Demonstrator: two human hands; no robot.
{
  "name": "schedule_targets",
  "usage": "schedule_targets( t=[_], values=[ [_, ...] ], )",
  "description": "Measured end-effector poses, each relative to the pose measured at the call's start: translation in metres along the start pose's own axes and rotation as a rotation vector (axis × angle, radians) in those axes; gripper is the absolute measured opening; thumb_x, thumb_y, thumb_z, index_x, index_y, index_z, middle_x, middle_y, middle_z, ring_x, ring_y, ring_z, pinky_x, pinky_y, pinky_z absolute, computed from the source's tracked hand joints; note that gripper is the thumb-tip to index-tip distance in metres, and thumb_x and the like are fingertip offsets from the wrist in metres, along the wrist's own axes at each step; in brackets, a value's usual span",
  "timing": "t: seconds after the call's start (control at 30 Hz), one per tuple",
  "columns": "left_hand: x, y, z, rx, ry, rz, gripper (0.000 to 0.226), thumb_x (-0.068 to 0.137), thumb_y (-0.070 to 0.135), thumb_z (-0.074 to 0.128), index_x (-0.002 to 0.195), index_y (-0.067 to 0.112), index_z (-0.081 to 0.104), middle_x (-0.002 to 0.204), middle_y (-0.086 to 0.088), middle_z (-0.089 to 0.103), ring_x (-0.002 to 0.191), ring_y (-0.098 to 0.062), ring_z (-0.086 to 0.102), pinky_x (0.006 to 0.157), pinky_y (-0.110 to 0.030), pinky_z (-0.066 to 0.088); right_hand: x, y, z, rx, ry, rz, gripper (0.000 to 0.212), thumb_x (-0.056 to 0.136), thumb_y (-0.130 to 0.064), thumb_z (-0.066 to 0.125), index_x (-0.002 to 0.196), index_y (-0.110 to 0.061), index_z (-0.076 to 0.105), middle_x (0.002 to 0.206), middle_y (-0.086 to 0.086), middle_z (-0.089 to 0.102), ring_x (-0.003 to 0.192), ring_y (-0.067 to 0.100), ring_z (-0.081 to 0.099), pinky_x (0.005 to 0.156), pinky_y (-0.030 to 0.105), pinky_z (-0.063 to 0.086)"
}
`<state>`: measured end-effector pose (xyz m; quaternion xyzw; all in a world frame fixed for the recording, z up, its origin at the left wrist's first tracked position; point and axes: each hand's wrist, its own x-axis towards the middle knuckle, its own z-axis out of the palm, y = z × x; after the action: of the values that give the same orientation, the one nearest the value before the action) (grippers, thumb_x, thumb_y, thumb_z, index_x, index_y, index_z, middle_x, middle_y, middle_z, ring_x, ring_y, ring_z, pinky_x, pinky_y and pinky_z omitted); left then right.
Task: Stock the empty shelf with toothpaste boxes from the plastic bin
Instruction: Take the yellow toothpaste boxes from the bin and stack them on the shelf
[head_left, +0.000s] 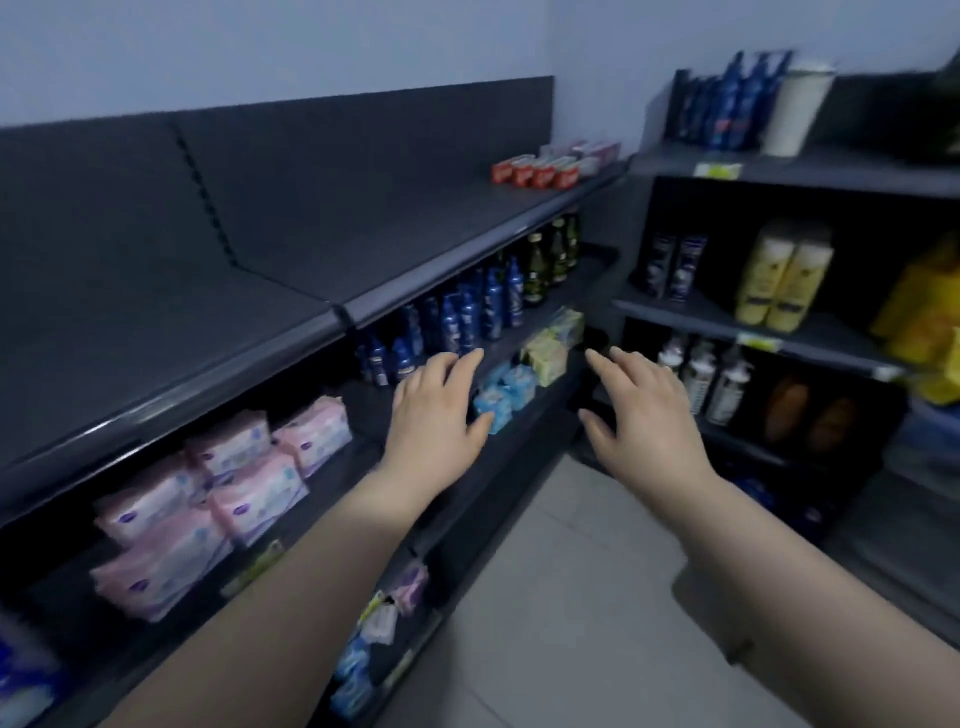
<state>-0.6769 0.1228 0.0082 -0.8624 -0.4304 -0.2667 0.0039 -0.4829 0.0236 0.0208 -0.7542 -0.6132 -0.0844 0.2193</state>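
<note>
Currently nothing is gripped: left hand (441, 410) and right hand (644, 410) are held out, fingers (465, 364) released. Toothpaste boxes (537, 174) are seen at the shelf's (363, 234) far-right end, above both hands; the shelf is judged nearer the left hand.

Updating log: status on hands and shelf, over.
Left hand open, right hand open, both empty. Top shelf mostly bare, red boxes at far end. Bin not in view.

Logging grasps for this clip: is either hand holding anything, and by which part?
Nothing is held. The left hand and right hand are both open and empty, fingers spread.
</note>
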Motion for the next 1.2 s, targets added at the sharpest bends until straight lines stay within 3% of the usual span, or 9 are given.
schedule_targets(
  t=[0.4, 0.77, 0.93, 1.2],
  values=[
    [0.162, 0.165, 0.133, -0.244, -0.133, 0.39, 0.065, 0.088, 0.036, 0.059, 0.145, 0.021, 0.031, 0.135, -0.005, 0.042, 0.124, -0.027, 0.041, 0.104, -0.041, 0.033, 0.01, 0.204, -0.039, -0.264, 0.054, 0.419, 0.062, 0.092, -0.036, 0.054, 0.147, -0.023, 0.031, 0.15, 0.006, 0.035, 0.139, 0.026, 0.029, 0.115, 0.044, 0.018],
    [0.236, 0.315, 0.226, -0.406, -0.309, 0.71, 0.066, 0.09, 0.039, 0.057, 0.147, 0.023, 0.027, 0.139, -0.003, 0.04, 0.128, -0.025, 0.038, 0.106, -0.04, 0.033, -0.036, 0.328, -0.069, -0.355, 0.154, 0.833, 0.06, 0.087, -0.033, 0.061, 0.141, -0.017, 0.042, 0.138, 0.009, 0.049, 0.127, 0.031, 0.044, 0.106, 0.046, 0.033],
    [0.256, 0.378, 0.266, -0.429, -0.372, 0.746, 0.065, 0.091, 0.039, 0.055, 0.147, 0.023, 0.027, 0.14, -0.003, 0.039, 0.129, -0.026, 0.038, 0.106, -0.041, 0.032, -0.047, 0.389, -0.083, -0.354, 0.158, 0.944, 0.06, 0.089, -0.034, 0.06, 0.143, -0.018, 0.039, 0.141, 0.009, 0.046, 0.13, 0.031, 0.04, 0.106, 0.045, 0.032],
    [0.328, 0.479, 0.326, -0.452, -0.445, 0.658, 0.06, 0.092, 0.033, 0.055, 0.146, 0.021, 0.029, 0.14, -0.01, 0.04, 0.128, -0.032, 0.039, 0.104, -0.047, 0.035, -0.013, 0.507, -0.109, -0.348, 0.154, 0.895, 0.06, 0.09, -0.034, 0.059, 0.143, -0.016, 0.04, 0.141, 0.01, 0.047, 0.129, 0.032, 0.042, 0.107, 0.047, 0.031]
  ],
)
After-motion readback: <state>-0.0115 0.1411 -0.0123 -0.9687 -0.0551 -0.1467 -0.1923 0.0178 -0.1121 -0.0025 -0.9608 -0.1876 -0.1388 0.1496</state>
